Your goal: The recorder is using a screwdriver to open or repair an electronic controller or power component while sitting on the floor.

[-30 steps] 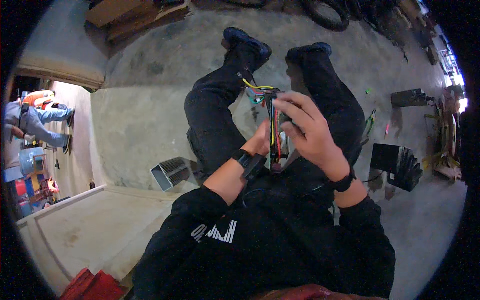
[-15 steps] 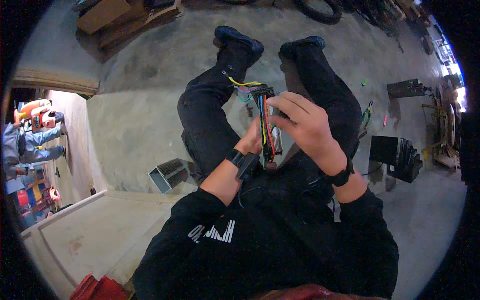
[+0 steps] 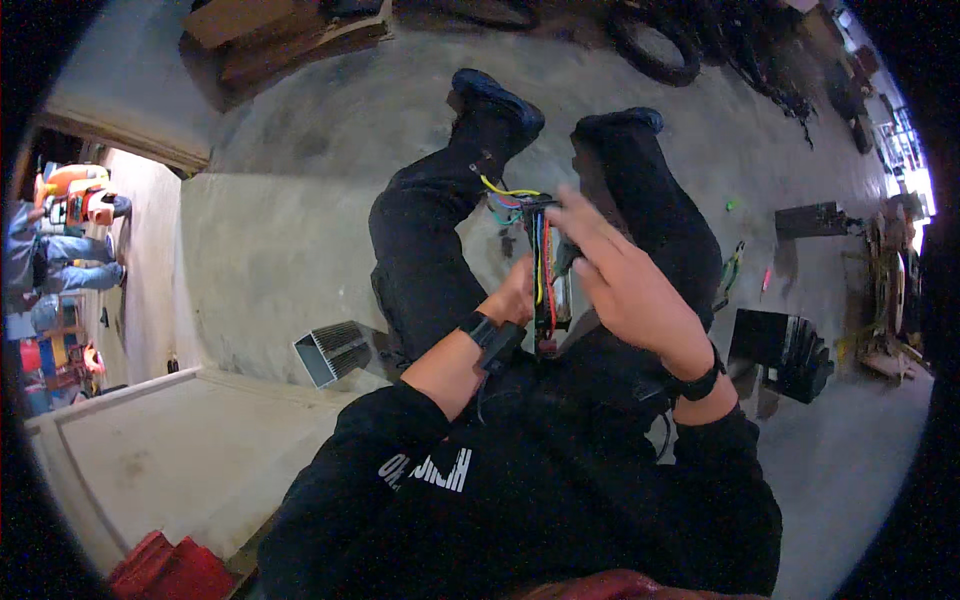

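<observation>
Between my legs, my left hand (image 3: 513, 294) is closed around the side of a narrow circuit board (image 3: 546, 305), held lengthwise away from me. Coloured wires run along the board, among them red, blue and yellow. At its far end a bundle of loose leads spreads to the left, including a yellow lead (image 3: 510, 190) with a metal terminal. My right hand (image 3: 630, 290) is on the board's right side, fingers stretched out and slightly blurred. Its fingertips are close to the far end; whether they touch it I cannot tell. Nothing shows in that hand.
A hollow finned metal housing (image 3: 330, 353) lies left of my leg. To the right are green-handled pliers (image 3: 734, 270), a thin red tool (image 3: 766, 279), a black finned box (image 3: 780, 350) and a dark block (image 3: 812, 220). Tyres (image 3: 655, 45) lie ahead. A person (image 3: 75, 262) stands far left.
My right hand has opened out, its fingers straighter and further from the board's middle. My left hand still holds the board. The whole view has shifted slightly.
</observation>
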Demonstrator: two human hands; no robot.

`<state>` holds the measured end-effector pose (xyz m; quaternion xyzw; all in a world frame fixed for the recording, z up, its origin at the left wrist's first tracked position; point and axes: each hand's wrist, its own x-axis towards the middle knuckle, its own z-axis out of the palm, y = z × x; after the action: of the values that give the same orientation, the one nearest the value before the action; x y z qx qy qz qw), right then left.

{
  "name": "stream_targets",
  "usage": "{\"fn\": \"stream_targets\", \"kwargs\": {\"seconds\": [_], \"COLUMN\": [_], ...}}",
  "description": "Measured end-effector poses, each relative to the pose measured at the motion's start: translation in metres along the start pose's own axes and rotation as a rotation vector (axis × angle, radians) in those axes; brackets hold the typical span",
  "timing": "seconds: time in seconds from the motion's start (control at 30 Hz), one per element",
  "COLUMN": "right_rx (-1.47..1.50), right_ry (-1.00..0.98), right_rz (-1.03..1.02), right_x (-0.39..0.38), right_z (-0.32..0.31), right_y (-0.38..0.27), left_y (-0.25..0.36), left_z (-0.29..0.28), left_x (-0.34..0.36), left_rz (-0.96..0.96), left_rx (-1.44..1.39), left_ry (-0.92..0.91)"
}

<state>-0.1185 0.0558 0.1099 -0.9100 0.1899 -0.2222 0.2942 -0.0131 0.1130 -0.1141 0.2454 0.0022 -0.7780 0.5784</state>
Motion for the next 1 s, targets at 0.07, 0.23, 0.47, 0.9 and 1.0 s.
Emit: {"fn": "stream_targets", "kwargs": {"seconds": [0.07,0.23,0.47,0.9,1.0], "right_rx": [0.055,-0.025,-0.194,-0.515,-0.578], "right_ry": [-0.128,-0.154,-0.060,-0.197,-0.268], "right_rz": [-0.007,0.103,0.118,0.472,0.395], "right_x": [-0.001,-0.006,-0.010,-0.014,-0.017], "right_z": [-0.008,0.000,0.016,0.011,-0.011], "right_y": [0.003,-0.003,0.006,-0.007,-0.003], "left_y": [0.004,0.014,0.006,-0.020,-0.008], "left_z": [0.017,0.058,0.056,-0.025,0.008], "left_x": [-0.003,-0.032,-0.023,0.016,0.011], "left_rz": [-0.003,0.064,0.068,-0.135,-0.191], "left_rx": [0.052,0.127,0.135,0.095,0.055], "left_ry": [0.080,0.138,0.242,0.221,0.273]}}
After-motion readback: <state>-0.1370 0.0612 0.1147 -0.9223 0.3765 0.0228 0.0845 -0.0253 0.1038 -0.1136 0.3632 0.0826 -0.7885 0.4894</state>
